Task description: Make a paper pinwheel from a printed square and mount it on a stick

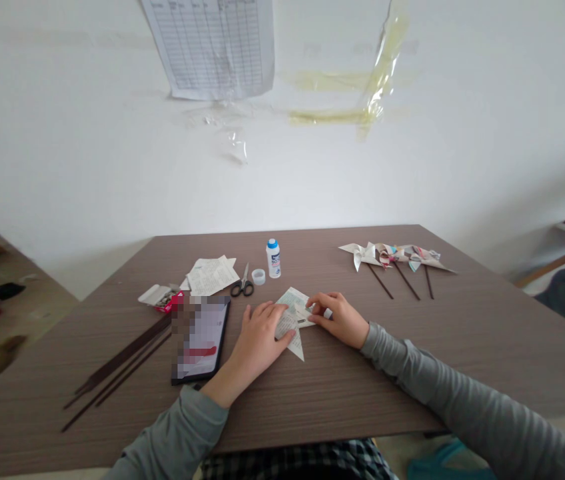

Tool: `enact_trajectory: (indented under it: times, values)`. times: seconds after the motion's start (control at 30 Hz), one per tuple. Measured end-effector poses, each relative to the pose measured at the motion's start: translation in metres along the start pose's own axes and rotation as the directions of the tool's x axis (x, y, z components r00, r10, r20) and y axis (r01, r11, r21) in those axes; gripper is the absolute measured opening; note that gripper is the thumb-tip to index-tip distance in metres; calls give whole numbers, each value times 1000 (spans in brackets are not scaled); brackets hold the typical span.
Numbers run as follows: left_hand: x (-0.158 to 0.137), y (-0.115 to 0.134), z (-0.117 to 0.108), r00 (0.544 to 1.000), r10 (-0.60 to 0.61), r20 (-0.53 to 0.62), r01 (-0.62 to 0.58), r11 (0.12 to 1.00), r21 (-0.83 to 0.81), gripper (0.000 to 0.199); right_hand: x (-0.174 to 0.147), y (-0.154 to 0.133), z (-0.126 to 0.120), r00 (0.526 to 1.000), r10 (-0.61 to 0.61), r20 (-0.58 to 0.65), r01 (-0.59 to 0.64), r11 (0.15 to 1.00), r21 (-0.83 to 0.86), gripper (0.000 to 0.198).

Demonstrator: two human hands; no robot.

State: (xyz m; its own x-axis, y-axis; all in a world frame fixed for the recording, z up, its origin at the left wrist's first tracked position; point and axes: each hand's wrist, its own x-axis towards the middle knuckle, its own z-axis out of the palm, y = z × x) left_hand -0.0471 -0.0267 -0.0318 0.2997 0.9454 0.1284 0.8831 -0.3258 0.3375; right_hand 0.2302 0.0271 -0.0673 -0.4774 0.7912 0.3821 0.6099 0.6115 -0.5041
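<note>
A printed sheet of paper (pixel 295 341), cut and partly folded into pointed flaps like a pinwheel, lies on the table in front of me. My left hand (pixel 261 333) rests over its left side, fingers stretched out and holding it down. At the right edge, my right hand (pixel 338 319) has thumb and forefinger curled in a pinch on the paper. A small white bit shows between those fingers; what it belongs to is unclear. Beyond the paper stands a white glue bottle (pixel 274 262) with a blue cap. Beside it sit a small clear round cap (pixel 258 277) and black-handled scissors (pixel 242 287).
Three finished paper pinwheels (pixel 392 257) on brown sticks lie at the back right. To the left are a phone (pixel 205 340), several dark sticks (pixel 117 357), a small open red-and-white box (pixel 162 298) and cut paper pieces (pixel 211 275). A wall rises behind the table (pixel 362 400).
</note>
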Motion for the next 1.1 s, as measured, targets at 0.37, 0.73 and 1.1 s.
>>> enact_trajectory:
  times: [0.37, 0.73, 1.1]
  values:
    - [-1, 7, -3, 999, -3, 32, 3, 1000, 17, 61, -1, 0, -2, 998, 9, 58, -7, 1000, -29, 20]
    - [-1, 8, -2, 1000, 2, 26, -2, 999, 32, 46, -2, 3, -1, 997, -10, 72, 13, 999, -47, 25]
    - [-1, 8, -3, 999, 10, 49, -13, 998, 53, 44, -2, 4, -1, 997, -59, 55, 62, 997, -52, 19]
